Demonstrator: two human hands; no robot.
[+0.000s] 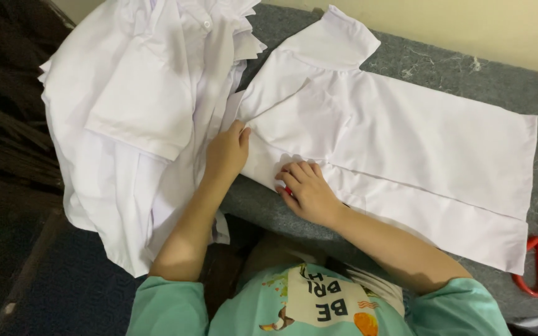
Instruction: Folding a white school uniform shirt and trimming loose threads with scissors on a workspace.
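Smooth white cloth shirt [400, 143] on rough grey felt table [456, 68].

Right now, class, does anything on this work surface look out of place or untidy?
Yes: loose thread scraps litter the grey felt table above the spread white shirt, and the pile of white shirts hangs off the table's left edge. No damage visible.

Mint-green sleeves [163, 305] — printed shirt front
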